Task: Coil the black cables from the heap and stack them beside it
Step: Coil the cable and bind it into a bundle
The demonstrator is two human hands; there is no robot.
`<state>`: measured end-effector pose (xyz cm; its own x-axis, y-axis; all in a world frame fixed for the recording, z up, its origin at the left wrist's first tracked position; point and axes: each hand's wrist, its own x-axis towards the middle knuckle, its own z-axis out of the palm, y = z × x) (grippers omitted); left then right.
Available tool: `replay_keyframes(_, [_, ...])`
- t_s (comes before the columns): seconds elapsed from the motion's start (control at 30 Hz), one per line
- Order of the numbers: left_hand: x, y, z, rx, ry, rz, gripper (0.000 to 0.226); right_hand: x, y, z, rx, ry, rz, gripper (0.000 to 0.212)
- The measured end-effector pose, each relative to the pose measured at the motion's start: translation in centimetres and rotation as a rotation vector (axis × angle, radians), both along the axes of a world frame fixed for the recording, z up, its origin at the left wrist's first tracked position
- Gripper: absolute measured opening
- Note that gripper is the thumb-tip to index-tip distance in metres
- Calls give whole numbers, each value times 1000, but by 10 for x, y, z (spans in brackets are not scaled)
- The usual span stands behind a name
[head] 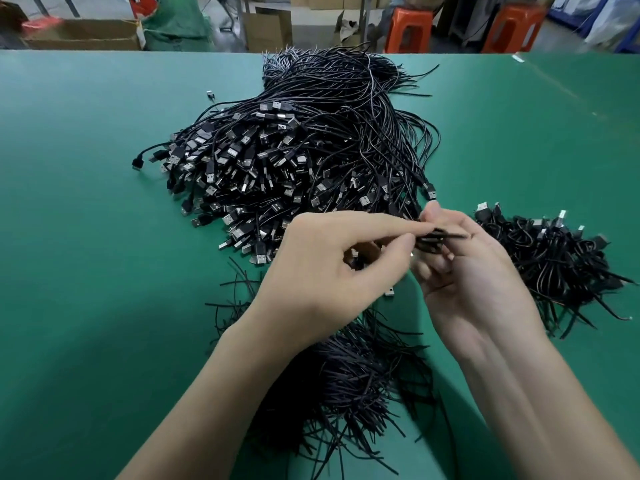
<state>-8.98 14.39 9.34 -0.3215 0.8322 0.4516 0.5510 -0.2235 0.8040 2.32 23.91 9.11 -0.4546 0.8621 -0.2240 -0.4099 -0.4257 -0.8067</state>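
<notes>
A big heap of black USB cables (304, 147) lies in the middle of the green table (86, 220), plug ends toward me. To its right sits a smaller stack of coiled cables (554, 258). Between them, above the table, my right hand (464, 268) holds a small black coiled cable (438, 239) across its fingers. My left hand (329, 265) pinches the same cable with thumb and forefinger. A bundle of thin black ties (356, 382) lies under my forearms.
Several loose ties (235, 292) lie left of the bundle. One stray plug (210, 95) sits apart at the heap's left. Beyond the far table edge stand cardboard boxes (83, 34) and two orange stools (408, 29).
</notes>
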Motion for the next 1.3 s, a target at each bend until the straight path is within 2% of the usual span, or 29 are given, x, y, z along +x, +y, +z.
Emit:
replay_keyframes(0.17, [-5, 4, -1, -96, -343, -58, 6, 0, -5, 3, 41, -54, 9, 25])
replay_keyframes(0.2, [-5, 4, -2, -107, -421, -64, 14, 0, -6, 4, 51, -48, 14, 25])
replay_keyframes(0.27, [-7, 5, -6, -130, -582, -77, 47, 0, -7, 6, 74, -21, 32, 23])
replay_keyframes(0.33, [-8, 7, -8, -134, -681, -110, 65, 1, -7, 8, 103, 11, 39, 20])
replay_keyframes(0.5, [-5, 10, -10, -147, -804, -164, 72, 2, -8, 9, 209, 8, 16, 13])
replay_keyframes(0.57, [-5, 10, -11, -135, -796, -180, 66, 3, -7, 9, 216, 5, 22, 13])
replay_keyframes(0.8, [-7, 9, -10, -84, -490, -99, 44, 6, -3, 10, 254, -76, 104, 24])
replay_keyframes(0.93, [-8, 7, -6, -40, -242, -28, 40, 5, 1, 6, 134, 15, 164, 28])
replay_keyframes(1.03, [-7, 6, -7, -24, -93, 3, 32, 6, 3, 4, 87, -9, 160, 28])
replay_keyframes(1.1, [-7, 6, -8, -49, -140, -1, 26, 7, 4, 3, 126, -21, 131, 28])
replay_keyframes(1.17, [-9, 5, -6, -105, -310, -87, 16, 7, 2, 3, 183, -37, 101, 24])
replay_keyframes(1.23, [-12, 4, -6, -162, -471, -142, 15, 6, -1, 3, 270, -78, 82, 23])
replay_keyframes(1.3, [-14, 5, -8, -196, -526, -121, 12, 4, -5, 2, 354, -114, 86, 22])
